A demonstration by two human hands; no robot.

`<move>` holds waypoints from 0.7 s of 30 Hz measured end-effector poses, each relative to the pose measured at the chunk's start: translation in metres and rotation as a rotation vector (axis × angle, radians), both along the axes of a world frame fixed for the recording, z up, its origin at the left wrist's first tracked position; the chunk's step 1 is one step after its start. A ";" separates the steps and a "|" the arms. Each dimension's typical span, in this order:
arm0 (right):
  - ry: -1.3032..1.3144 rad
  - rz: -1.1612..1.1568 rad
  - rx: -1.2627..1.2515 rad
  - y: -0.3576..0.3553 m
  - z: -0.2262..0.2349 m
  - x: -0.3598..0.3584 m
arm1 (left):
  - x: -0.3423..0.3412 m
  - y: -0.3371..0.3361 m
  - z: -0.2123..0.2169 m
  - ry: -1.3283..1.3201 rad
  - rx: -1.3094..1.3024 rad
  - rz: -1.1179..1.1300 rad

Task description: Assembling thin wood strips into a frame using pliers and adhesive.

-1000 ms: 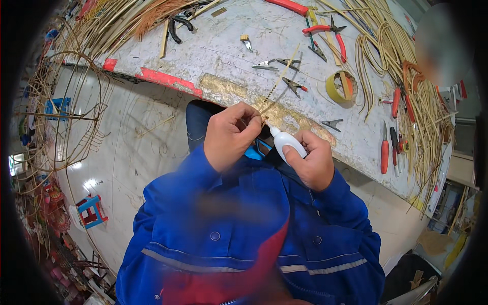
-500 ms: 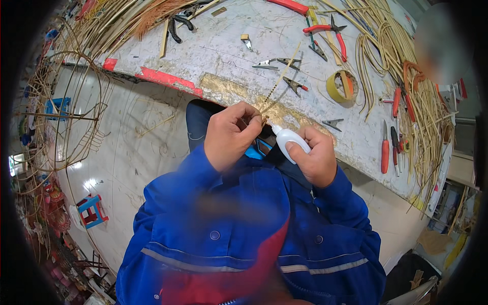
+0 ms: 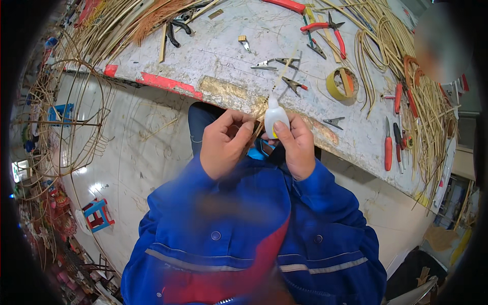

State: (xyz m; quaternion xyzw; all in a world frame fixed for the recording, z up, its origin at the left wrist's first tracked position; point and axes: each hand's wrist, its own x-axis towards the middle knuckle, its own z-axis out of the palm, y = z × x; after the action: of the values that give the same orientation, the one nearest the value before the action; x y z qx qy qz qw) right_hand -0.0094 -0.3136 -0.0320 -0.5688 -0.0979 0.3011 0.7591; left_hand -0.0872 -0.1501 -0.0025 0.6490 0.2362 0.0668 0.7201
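My right hand [image 3: 299, 150] is wrapped round a small white squeeze bottle [image 3: 275, 121], its thumb on the front and its narrow nozzle pointing away from me. Just left of it, my left hand [image 3: 223, 145] is closed in a pinch. A thin pale strip with dark marks [image 3: 278, 81] runs from near those fingertips out over the table edge; the bottle hides part of it. Where the left fingers grip it is not plain. Both hands are above my lap, at the near edge of the worktable [image 3: 239, 66].
On the table lie several metal spring clips [image 3: 294, 85], red-handled cutters [image 3: 325, 30], a tape roll [image 3: 341, 84] and a red-handled knife [image 3: 388, 152]. Bundles of thin canes [image 3: 429, 137] line the right side. A wire frame [image 3: 76, 122] stands at left, near a small stool [image 3: 97, 214].
My right hand has moved left and swung the bottle from a slant, nozzle at the left fingertips, to pointing straight away from me. The left hand has shifted slightly nearer to me.
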 end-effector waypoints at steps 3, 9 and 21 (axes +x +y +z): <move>0.026 -0.032 0.067 0.007 -0.007 0.000 | -0.007 -0.001 -0.003 -0.070 0.024 0.022; -0.009 -0.121 0.085 0.008 -0.008 0.011 | -0.023 0.024 -0.001 -0.027 0.169 0.026; -0.067 -0.429 -0.070 -0.030 -0.008 0.016 | 0.006 0.121 -0.013 -0.079 -0.262 0.089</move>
State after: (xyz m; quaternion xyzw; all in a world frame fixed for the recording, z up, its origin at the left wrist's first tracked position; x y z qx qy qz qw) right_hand 0.0065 -0.3437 -0.0401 -0.6124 0.0109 0.1169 0.7818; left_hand -0.0815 -0.0294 -0.0153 0.5352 0.2427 0.0928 0.8038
